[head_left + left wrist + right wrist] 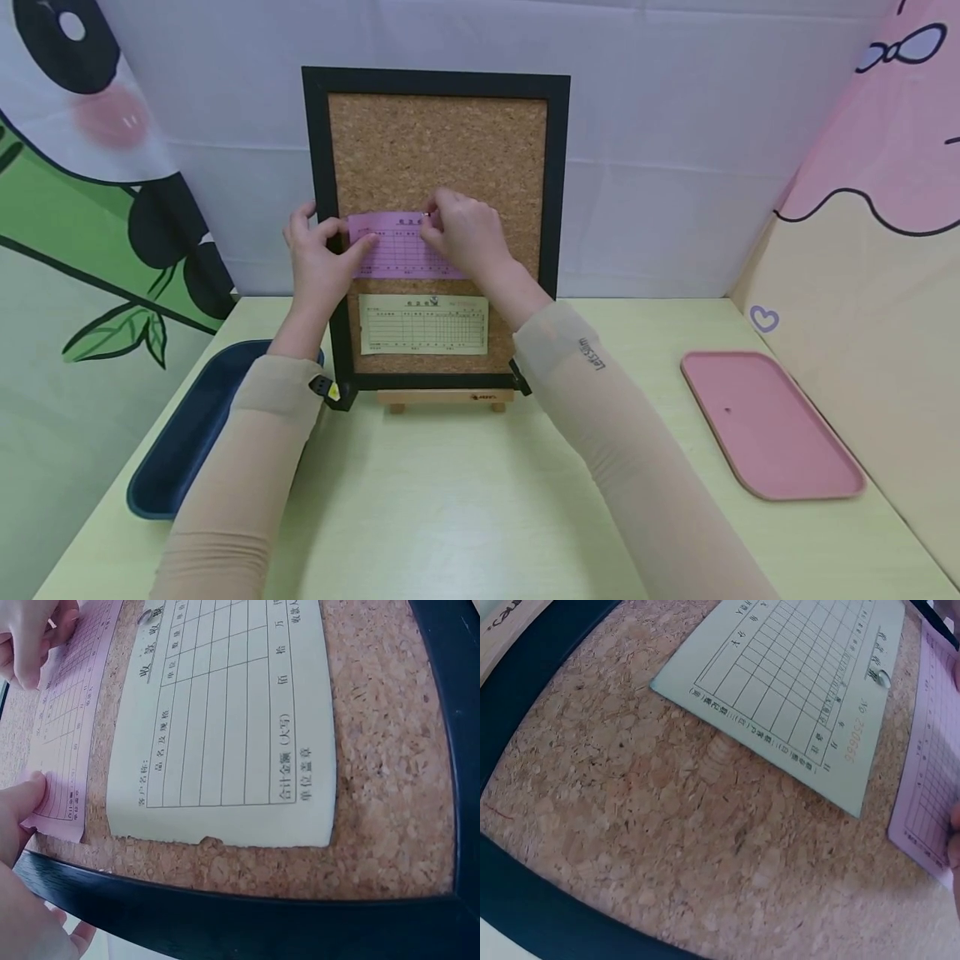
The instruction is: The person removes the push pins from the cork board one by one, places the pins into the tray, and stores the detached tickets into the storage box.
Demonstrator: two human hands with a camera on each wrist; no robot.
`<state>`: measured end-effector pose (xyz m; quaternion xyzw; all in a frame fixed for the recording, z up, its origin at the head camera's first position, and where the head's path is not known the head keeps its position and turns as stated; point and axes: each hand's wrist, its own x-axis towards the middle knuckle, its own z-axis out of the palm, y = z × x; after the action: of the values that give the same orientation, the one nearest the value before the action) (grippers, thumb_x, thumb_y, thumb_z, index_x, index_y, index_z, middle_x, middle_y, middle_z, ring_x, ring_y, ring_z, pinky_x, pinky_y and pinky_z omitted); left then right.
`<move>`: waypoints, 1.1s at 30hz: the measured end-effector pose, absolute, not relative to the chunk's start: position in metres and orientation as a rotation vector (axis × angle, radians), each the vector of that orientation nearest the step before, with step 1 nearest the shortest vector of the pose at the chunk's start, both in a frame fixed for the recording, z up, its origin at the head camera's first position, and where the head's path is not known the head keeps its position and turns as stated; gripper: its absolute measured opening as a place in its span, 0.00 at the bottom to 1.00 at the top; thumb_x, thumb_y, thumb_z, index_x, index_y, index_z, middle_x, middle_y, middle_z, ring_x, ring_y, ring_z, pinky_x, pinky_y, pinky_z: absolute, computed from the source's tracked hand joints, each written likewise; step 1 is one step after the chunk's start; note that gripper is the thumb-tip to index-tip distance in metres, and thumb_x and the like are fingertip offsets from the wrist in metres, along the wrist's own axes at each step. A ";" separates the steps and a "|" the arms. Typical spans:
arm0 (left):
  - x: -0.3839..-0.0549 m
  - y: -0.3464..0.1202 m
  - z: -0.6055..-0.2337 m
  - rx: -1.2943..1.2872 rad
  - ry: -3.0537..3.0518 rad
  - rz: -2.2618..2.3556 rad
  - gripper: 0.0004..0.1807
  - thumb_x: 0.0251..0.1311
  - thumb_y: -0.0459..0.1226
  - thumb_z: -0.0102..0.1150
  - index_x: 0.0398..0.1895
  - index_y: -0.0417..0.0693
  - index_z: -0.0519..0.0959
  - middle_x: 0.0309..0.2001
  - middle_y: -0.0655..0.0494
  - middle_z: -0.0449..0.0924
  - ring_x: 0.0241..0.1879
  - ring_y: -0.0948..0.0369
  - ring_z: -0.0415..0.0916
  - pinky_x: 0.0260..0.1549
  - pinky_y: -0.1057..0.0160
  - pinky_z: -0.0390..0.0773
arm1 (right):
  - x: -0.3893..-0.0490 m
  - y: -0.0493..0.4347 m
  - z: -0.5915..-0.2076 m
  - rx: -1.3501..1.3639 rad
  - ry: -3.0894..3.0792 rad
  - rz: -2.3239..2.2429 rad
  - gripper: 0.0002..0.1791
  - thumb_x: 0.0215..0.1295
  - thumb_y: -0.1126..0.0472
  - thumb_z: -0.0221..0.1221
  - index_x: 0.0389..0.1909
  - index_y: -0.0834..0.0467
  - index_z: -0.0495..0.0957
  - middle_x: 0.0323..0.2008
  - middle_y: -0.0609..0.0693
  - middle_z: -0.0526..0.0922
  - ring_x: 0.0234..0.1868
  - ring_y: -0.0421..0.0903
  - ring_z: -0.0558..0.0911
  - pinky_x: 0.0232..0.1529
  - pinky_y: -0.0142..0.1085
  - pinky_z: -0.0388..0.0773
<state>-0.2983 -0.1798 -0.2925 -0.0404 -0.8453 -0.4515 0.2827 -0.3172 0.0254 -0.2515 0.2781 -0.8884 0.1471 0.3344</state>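
Note:
A purple receipt slip (390,250) lies against the cork board (442,150), above a pale green receipt slip (423,325). My left hand (318,258) is at the board's left edge, thumb and index finger on the purple slip's left end, other fingers behind the black frame (225,919). At the purple slip's top middle, my right hand (472,233) pinches a small pushpin, mostly hidden by the fingertips. In the right wrist view, a shiny tack (884,679) sits at the green slip's top edge.
The board leans upright on a small wooden easel (446,397). A dark blue tray (150,483) stands to the left, partly behind the left forearm. On the right lies a pink tray (787,433) with a tiny dark object (727,410). A printed cloth hangs behind.

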 end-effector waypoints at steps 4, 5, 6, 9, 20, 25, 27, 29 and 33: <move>-0.297 -0.178 -0.292 -0.082 -2.261 -1.213 0.22 0.56 0.50 0.63 0.35 0.37 0.77 0.71 0.52 0.48 0.71 0.56 0.38 0.67 0.53 0.52 | -0.312 0.034 -0.250 0.741 -2.317 0.469 0.09 0.64 0.58 0.54 0.40 0.57 0.78 0.25 0.47 0.78 0.22 0.39 0.72 0.23 0.30 0.67; -0.296 -0.178 -0.291 -0.074 -2.259 -1.213 0.22 0.56 0.50 0.64 0.35 0.37 0.77 0.71 0.52 0.49 0.71 0.56 0.38 0.67 0.53 0.52 | -0.309 0.036 -0.249 0.746 -2.311 0.491 0.09 0.64 0.58 0.54 0.40 0.58 0.78 0.24 0.47 0.77 0.22 0.39 0.71 0.23 0.30 0.65; -0.294 -0.178 -0.291 -0.066 -2.258 -1.210 0.22 0.56 0.51 0.64 0.35 0.37 0.77 0.71 0.52 0.49 0.71 0.56 0.39 0.67 0.53 0.52 | -0.307 0.040 -0.249 0.755 -2.300 0.511 0.09 0.64 0.58 0.55 0.39 0.58 0.78 0.24 0.47 0.77 0.22 0.39 0.70 0.22 0.30 0.64; -0.289 -0.179 -0.288 -0.056 -2.248 -1.193 0.23 0.55 0.51 0.64 0.35 0.37 0.78 0.69 0.52 0.52 0.70 0.56 0.41 0.66 0.53 0.52 | -0.298 0.051 -0.246 0.789 -2.257 0.558 0.09 0.65 0.58 0.55 0.39 0.59 0.77 0.23 0.48 0.75 0.21 0.40 0.69 0.22 0.30 0.61; -0.263 -0.181 -0.270 -0.077 -2.252 -1.125 0.23 0.55 0.50 0.64 0.38 0.36 0.81 0.51 0.48 0.75 0.56 0.54 0.62 0.55 0.52 0.61 | -0.270 0.113 -0.236 0.904 -2.091 0.666 0.06 0.61 0.65 0.59 0.35 0.65 0.78 0.21 0.53 0.76 0.22 0.44 0.70 0.25 0.32 0.66; -0.249 -0.180 -0.265 -0.135 -2.280 -1.111 0.22 0.56 0.51 0.63 0.39 0.40 0.83 0.40 0.46 0.81 0.46 0.54 0.69 0.49 0.53 0.63 | -0.254 0.145 -0.233 0.919 -2.073 0.647 0.05 0.58 0.67 0.60 0.33 0.65 0.77 0.20 0.53 0.76 0.22 0.42 0.71 0.26 0.29 0.67; -0.244 -0.180 -0.264 -0.158 -2.279 -1.118 0.22 0.56 0.51 0.63 0.38 0.41 0.82 0.38 0.46 0.82 0.43 0.56 0.70 0.47 0.55 0.63 | -0.247 0.158 -0.235 0.926 -2.066 0.626 0.05 0.57 0.68 0.61 0.33 0.65 0.78 0.20 0.52 0.76 0.22 0.41 0.72 0.26 0.28 0.67; -0.239 -0.181 -0.262 -0.173 -2.274 -1.117 0.21 0.56 0.51 0.62 0.37 0.41 0.82 0.37 0.46 0.82 0.42 0.58 0.70 0.45 0.57 0.63 | -0.240 0.171 -0.237 0.928 -2.064 0.592 0.05 0.55 0.68 0.61 0.32 0.65 0.78 0.19 0.52 0.76 0.22 0.41 0.72 0.26 0.26 0.67; -0.231 -0.184 -0.260 -0.183 -2.260 -1.113 0.20 0.56 0.50 0.63 0.36 0.41 0.82 0.36 0.47 0.81 0.40 0.61 0.68 0.41 0.62 0.61 | -0.226 0.196 -0.241 0.896 -2.086 0.541 0.06 0.53 0.69 0.62 0.33 0.65 0.78 0.18 0.51 0.75 0.21 0.40 0.71 0.26 0.23 0.65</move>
<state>-0.2309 -0.1839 -0.2598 -0.0691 -0.8528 -0.4198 0.3029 -0.2264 0.1963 -0.2411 0.3530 -0.8219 0.2130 0.3931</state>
